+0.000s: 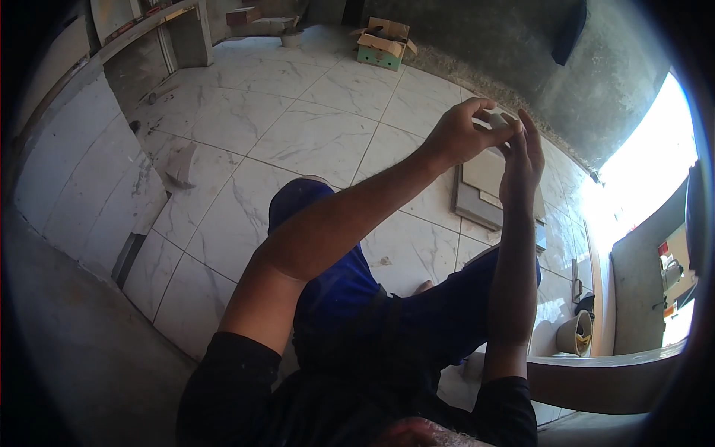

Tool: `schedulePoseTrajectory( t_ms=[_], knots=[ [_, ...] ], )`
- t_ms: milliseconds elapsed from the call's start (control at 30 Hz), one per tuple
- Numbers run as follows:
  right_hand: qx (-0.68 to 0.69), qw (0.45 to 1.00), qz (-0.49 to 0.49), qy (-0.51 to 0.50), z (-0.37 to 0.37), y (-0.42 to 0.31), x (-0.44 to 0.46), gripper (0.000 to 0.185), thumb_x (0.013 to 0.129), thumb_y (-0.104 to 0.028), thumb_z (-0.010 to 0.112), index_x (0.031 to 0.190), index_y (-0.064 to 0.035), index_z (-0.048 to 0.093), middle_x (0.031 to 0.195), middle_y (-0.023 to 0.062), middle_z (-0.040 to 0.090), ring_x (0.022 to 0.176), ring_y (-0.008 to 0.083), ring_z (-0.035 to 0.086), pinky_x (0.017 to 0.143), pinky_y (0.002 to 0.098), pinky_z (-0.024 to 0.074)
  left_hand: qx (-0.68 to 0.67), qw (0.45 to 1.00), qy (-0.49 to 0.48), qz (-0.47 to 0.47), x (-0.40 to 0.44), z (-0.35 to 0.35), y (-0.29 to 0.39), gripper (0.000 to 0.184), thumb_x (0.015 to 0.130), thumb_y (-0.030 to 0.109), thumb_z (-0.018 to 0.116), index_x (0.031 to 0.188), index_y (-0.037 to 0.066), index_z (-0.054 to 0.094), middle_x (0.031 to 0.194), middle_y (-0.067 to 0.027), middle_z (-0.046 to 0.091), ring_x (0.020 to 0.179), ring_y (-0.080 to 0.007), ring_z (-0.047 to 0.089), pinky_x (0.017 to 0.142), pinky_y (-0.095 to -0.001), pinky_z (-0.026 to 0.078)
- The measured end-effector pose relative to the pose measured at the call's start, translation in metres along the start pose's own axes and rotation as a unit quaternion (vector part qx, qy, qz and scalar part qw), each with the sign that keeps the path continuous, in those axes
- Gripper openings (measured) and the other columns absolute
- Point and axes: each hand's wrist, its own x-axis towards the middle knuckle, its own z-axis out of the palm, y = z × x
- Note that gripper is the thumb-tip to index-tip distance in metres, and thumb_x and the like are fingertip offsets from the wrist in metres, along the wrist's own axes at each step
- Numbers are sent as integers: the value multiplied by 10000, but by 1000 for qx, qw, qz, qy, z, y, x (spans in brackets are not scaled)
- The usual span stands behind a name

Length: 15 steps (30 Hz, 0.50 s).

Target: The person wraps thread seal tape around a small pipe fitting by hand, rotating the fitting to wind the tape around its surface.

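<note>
My left hand is raised at the upper right of the view, its fingers curled in a pinch around a small pale object. Beside it, my right hand points upward and meets the left fingertips at the same object, with one finger raised. What the object is cannot be made out. Below the hands, flat beige and grey panels lie stacked on the tiled floor.
A green and brown carton stands by the far wall. A bucket is at lower right, near a curved pale-edged surface. White panels stand at left. My bent knees are below my arms.
</note>
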Motion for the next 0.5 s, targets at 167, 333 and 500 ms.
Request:
schedulePoseTrajectory(
  t_ms=[167,333,500],
  knots=[
    [54,998,12,-22,0,6,2,509,984,-288,575,1394,-19,438,1244,142,592,1111,193,588,902,331,501,-17,1000,10,24,1,-4,2,656,814,289,792,1302,-50,516,1095,-119,616,1026,-198,631,853,-303,529],
    [11,998,35,-42,6,2,-4,522,986,-305,572,1402,-23,431,1252,135,588,1128,184,584,893,329,503,-69,997,23,26,2,-8,5,631,824,252,785,1308,-48,513,1111,-114,610,1030,-194,638,856,-300,526],
    [-3,999,25,-32,6,0,-3,536,983,-306,577,1409,-24,416,1202,124,617,1103,172,596,879,322,496,-54,998,27,9,5,-6,1,668,834,279,778,1335,-51,482,1111,-113,604,1043,-196,637,863,-303,523]
  ],
)
